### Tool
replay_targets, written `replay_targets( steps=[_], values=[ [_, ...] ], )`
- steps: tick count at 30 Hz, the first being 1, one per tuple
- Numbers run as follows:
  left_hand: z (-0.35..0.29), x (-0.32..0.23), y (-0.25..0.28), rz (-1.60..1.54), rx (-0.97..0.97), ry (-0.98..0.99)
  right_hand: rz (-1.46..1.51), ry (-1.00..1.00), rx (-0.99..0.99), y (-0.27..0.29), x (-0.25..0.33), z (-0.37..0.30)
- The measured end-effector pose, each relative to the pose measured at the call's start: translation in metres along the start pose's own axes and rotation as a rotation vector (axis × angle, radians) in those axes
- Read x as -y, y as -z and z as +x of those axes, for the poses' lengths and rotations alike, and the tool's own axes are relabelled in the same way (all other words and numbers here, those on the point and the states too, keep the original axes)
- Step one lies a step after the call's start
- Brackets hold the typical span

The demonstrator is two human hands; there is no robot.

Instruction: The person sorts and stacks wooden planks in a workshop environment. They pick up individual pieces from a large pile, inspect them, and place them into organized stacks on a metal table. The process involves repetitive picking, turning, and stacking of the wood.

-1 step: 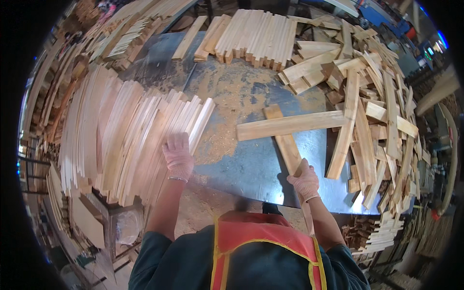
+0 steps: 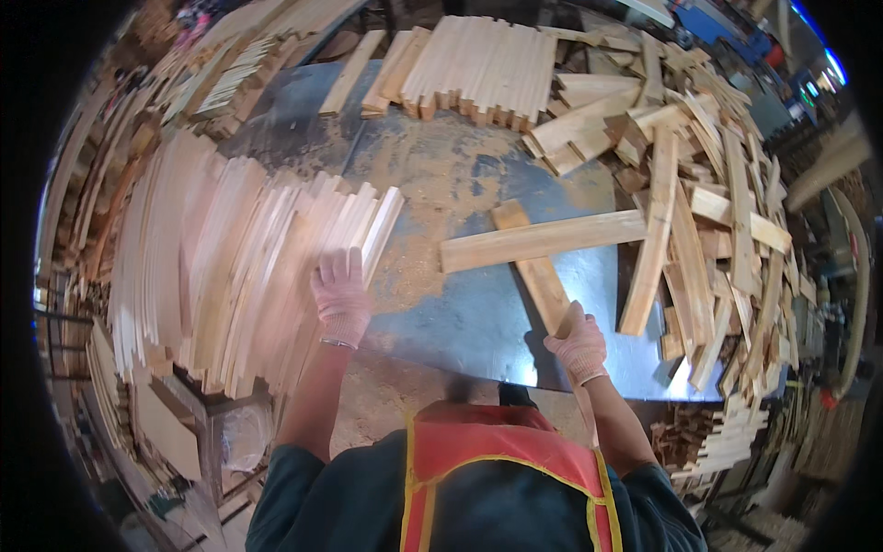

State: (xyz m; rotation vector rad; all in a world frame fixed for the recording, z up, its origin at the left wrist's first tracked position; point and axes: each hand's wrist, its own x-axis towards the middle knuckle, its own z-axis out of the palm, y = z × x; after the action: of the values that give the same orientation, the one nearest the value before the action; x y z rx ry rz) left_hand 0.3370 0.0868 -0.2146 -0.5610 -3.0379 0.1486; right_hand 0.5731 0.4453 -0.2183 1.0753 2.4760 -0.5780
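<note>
My left hand [image 2: 341,296], in a pale pink work glove, lies with its fingers stretched out on the right part of a row of light wooden boards [image 2: 248,248]. The boards stand packed side by side at the left. A longer wooden board [image 2: 544,281] slants across the table's front edge, and my right hand [image 2: 578,342], gloved too, is closed around it. Its near end reaches down beside my apron. Another board [image 2: 543,241] lies crosswise over the held board's far part. Most of my right fingers are hidden under the wood.
The dark metal table [image 2: 432,336] carries patches of sawdust [image 2: 423,193]. A jumbled heap of boards [image 2: 708,230] fills its right side. At the far edge stands a neat row of boards [image 2: 483,69]. Several more wood stacks [image 2: 230,78] stand at the back left.
The fingers of my left hand are a little more spread on the boards. The whole view has shifted slightly; my right hand keeps its hold on the slanted board.
</note>
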Motion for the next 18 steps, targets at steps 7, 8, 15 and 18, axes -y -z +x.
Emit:
replay_targets(
  steps=[7, 8, 15, 18],
  values=[
    [0.0, -0.142, 0.038, -0.209, 0.328, -0.548, -0.103, 0.221, 0.051, -0.019, 0.0, -0.091],
    [-0.001, -0.153, 0.036, -0.217, 0.408, -0.588, -0.137, 0.232, 0.04, -0.023, -0.002, -0.101],
    [-0.032, -0.095, -0.007, -1.137, 0.687, -0.397, 0.042, -0.09, -0.074, 0.005, -0.078, -0.131],
    [-0.041, -0.061, 0.014, -1.467, 1.046, 0.054, 0.292, -0.192, -0.239, 0.001, -0.119, -0.152]
  ],
)
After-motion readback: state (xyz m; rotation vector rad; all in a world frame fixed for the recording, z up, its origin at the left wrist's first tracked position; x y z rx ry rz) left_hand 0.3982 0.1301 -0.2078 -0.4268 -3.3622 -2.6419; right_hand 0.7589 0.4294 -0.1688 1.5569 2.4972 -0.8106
